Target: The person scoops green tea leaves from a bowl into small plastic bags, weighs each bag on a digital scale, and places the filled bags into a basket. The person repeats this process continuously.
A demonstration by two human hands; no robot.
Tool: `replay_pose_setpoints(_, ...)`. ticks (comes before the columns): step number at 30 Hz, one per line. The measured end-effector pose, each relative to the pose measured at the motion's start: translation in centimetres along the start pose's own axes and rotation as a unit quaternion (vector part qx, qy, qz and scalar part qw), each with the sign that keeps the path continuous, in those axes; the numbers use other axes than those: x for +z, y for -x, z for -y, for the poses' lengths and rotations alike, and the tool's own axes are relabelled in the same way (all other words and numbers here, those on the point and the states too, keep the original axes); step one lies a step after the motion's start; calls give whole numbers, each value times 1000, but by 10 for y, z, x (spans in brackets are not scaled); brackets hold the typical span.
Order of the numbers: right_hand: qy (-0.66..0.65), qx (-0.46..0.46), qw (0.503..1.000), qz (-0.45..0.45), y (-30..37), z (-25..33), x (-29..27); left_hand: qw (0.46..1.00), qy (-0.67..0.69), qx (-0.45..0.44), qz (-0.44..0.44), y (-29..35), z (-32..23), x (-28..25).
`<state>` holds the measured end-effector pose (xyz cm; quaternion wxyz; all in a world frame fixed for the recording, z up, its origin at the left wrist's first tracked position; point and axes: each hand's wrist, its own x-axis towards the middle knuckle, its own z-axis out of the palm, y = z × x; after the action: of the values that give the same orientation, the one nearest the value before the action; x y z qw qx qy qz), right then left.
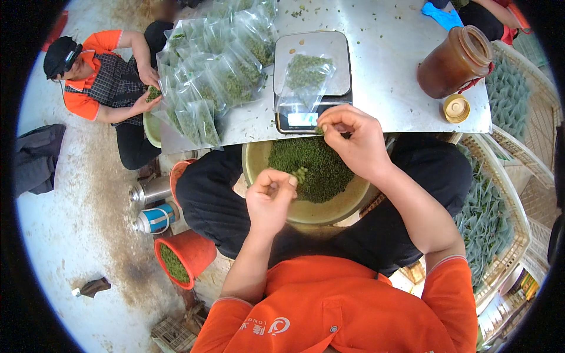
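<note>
Head view, looking down on a seated person in an orange shirt and dark trousers, with a pale green basin (347,207) resting on the lap. The basin holds a heap of loose green tea leaves (315,167). The left hand (269,200) is curled over the near left side of the heap, thumb and forefinger pinched together on a small tuft of leaves at the fingertips. The right hand (353,141) is raised above the far rim of the basin, at the front edge of a digital scale (312,82); its thumb and fingers are closed in a pinch, and a few leaves show at the tips, just beside the scale's lit display. On the scale platform lies a clear plastic bag (306,76) part filled with leaves. The scale stands on a steel table (388,65). To its left a stack of filled clear bags (215,65) spreads across the table; to its right stands a brown jar (453,62), open, with a yellow lid (457,108) lying near it. A white crate (524,194) at the right holds further green packets. At upper left a co-worker (103,79) in orange handles leaves beside the bag stack. On the floor at left stand an orange bucket (182,256) containing leaves and two flasks (154,206).
</note>
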<state>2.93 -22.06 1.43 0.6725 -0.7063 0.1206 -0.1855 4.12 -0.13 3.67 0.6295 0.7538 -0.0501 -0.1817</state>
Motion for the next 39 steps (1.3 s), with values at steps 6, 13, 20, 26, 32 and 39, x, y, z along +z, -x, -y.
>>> replay_pose_setpoints(6,214,-142,961,106,4,-9,-7,988,-26,117,-97,-62,2,25)
replay_pose_setpoints(13,238,-157,953,-108,-18,2,-22,982,-106,131,-83,-52,-5,24)
replay_pose_setpoints(20,330,-289,888,-138,-32,1,-20,964,-164,206,-38,-46,11,20)
replay_pose_setpoints(26,402,-338,851,-31,-33,0,-1,963,-170,209,31,-69,8,35)
replay_pose_setpoints(32,152,-217,964,-7,3,4,7,786,-468,403,28,-77,-62,28)
replay_pose_setpoints(39,227,-260,937,-47,-31,14,18,741,-553,375,72,-55,-108,21)
